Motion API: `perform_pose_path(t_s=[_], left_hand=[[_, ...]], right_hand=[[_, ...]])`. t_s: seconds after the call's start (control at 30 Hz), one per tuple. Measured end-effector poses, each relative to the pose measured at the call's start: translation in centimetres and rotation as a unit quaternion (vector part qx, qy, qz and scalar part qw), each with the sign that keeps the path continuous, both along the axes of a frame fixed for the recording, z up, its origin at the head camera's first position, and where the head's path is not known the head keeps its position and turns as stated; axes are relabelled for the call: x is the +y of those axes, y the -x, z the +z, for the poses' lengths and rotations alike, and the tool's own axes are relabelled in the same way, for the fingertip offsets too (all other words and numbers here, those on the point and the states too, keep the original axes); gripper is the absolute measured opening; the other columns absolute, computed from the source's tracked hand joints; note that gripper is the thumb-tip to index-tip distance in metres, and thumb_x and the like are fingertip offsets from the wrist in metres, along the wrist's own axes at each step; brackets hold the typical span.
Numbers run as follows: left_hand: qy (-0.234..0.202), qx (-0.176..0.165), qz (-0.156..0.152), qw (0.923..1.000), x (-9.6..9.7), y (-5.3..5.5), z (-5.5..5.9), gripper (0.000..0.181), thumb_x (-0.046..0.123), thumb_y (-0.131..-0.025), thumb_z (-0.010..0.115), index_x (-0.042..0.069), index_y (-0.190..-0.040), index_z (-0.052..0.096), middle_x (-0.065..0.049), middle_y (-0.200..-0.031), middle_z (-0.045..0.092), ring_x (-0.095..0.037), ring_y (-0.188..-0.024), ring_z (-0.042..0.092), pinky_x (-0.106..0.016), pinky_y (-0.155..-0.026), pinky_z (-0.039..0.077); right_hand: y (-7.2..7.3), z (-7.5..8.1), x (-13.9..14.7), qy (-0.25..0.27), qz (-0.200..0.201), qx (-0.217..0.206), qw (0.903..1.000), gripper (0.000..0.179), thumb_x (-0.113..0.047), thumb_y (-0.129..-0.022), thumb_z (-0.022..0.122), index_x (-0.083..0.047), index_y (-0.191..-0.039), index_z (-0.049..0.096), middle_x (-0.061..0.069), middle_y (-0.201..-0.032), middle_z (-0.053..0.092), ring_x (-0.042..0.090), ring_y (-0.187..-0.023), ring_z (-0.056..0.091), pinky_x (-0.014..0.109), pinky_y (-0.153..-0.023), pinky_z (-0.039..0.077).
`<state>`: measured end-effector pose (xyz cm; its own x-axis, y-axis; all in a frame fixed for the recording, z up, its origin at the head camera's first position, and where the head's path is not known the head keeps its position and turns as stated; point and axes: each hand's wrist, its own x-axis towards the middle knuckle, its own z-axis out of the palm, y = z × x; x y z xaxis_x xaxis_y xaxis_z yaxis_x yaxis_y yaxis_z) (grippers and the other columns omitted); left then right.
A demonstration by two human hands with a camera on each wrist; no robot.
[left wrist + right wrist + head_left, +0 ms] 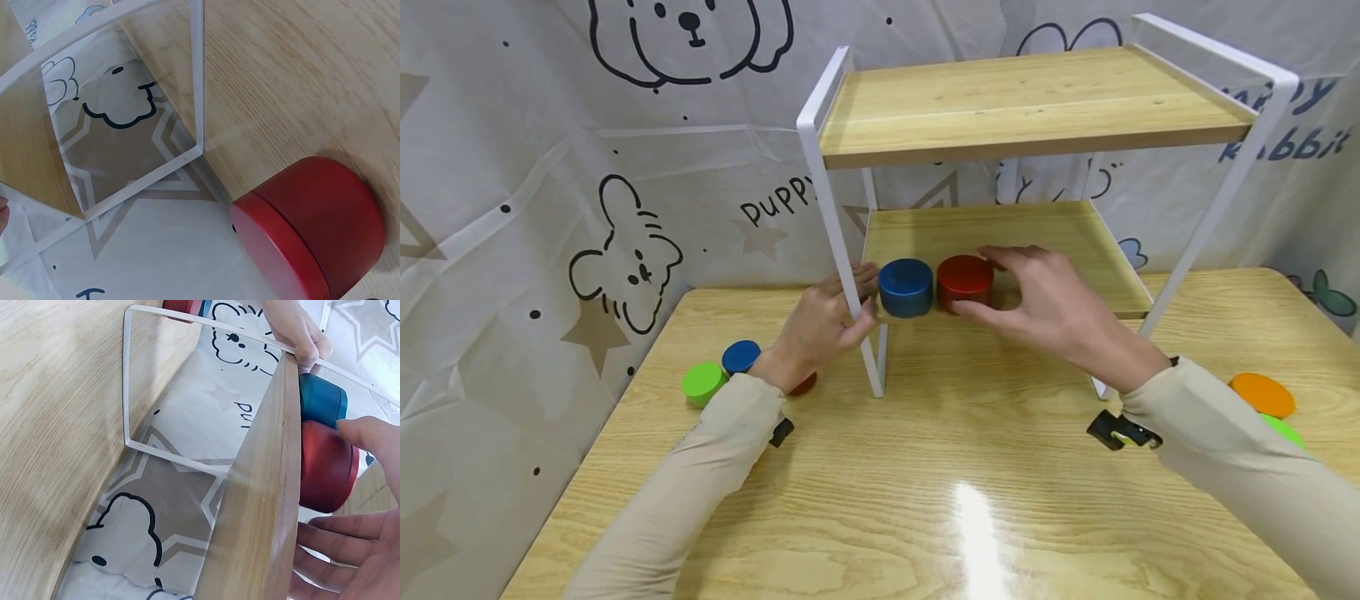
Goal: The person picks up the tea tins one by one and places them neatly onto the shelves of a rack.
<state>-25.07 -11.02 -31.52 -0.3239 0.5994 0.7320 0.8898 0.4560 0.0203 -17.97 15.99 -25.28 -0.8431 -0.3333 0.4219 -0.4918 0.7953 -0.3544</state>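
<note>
Head view: the red tin point(965, 283) is sitting at the lower shelf's point(1000, 223) front edge, left of the right hand point(1051, 298), grip apart, the left hand point(820, 321) clasping the post point(832, 217).

In the head view, left of the middle, your left arm point(722, 450) hid most of a red can point(806, 383). In the right wrist view, the right edge cut off part of your right hand point(365, 553).
</note>
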Motion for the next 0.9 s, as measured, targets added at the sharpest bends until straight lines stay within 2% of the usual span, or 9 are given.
perform_pose_path(t_s=[0.13, 0.3, 0.47, 0.63, 0.87, 0.9], left_hand=[[-0.002, -0.001, -0.002, 1.0000, 0.0, -0.1, 0.0, 0.040, 0.017, -0.091, 0.043, -0.009, -0.107, 0.069, -0.024, -0.110, 0.068, -0.036, -0.105, 0.066, -0.043, -0.092, 0.053], [-0.004, -0.001, -0.004, 1.0000, 0.0, -0.1, 0.0, 0.039, 0.016, -0.091, 0.044, -0.010, -0.108, 0.069, -0.024, -0.109, 0.068, -0.036, -0.106, 0.065, -0.044, -0.093, 0.053], [-0.007, 0.000, -0.006, 1.0000, 0.0, 0.0, -0.1, 0.039, 0.015, -0.091, 0.044, -0.010, -0.107, 0.069, -0.024, -0.108, 0.068, -0.036, -0.105, 0.066, -0.044, -0.092, 0.053], [-0.006, 0.004, -0.007, 1.0000, 0.1, 0.1, -0.1, 0.041, 0.017, -0.091, 0.043, -0.010, -0.106, 0.069, -0.024, -0.108, 0.068, -0.036, -0.104, 0.066, -0.044, -0.091, 0.054], [-0.006, 0.002, -0.006, 1.0000, 0.0, 0.0, -0.1, 0.041, 0.017, -0.091, 0.042, -0.010, -0.107, 0.069, -0.024, -0.109, 0.068, -0.035, -0.105, 0.066, -0.043, -0.092, 0.053], [-0.007, 0.001, -0.005, 1.0000, 0.0, 0.0, -0.1, 0.041, 0.017, -0.091, 0.042, -0.010, -0.107, 0.069, -0.024, -0.109, 0.068, -0.036, -0.105, 0.066, -0.044, -0.092, 0.053]], right_hand=[[-1.0, -0.1, 0.9, -0.002, -0.017, 0.013, 0.9998, 0.061, -0.040, -0.081, 0.075, 0.002, -0.123, 0.062, 0.020, -0.117, 0.066, 0.037, -0.103, 0.064, 0.049, -0.087, 0.052], [-2.5, -0.2, 2.5, 0.006, -0.026, 0.034, 0.9991, 0.058, -0.036, -0.080, 0.075, 0.004, -0.120, 0.063, 0.021, -0.117, 0.066, 0.039, -0.106, 0.063, 0.053, -0.089, 0.050], [-4.2, -0.2, 4.1, 0.025, -0.052, 0.019, 0.9982, 0.060, -0.037, -0.081, 0.075, 0.001, -0.125, 0.061, 0.018, -0.121, 0.065, 0.039, -0.111, 0.061, 0.056, -0.090, 0.049], [-6.0, -0.7, 6.0, 0.034, -0.073, 0.009, 0.9967, 0.063, -0.035, -0.080, 0.077, 0.000, -0.129, 0.059, 0.021, -0.120, 0.065, 0.042, -0.107, 0.061, 0.059, -0.087, 0.047], [-8.1, -1.8, 8.7, 0.037, -0.124, 0.024, 0.9913, 0.055, -0.031, -0.078, 0.079, -0.002, -0.122, 0.064, 0.020, -0.114, 0.068, 0.041, -0.101, 0.062, 0.054, -0.077, 0.046], [-8.3, -2.0, 9.2, 0.036, -0.129, 0.031, 0.9905, 0.054, -0.030, -0.077, 0.079, -0.002, -0.121, 0.065, 0.020, -0.114, 0.068, 0.042, -0.101, 0.062, 0.049, -0.078, 0.046]])
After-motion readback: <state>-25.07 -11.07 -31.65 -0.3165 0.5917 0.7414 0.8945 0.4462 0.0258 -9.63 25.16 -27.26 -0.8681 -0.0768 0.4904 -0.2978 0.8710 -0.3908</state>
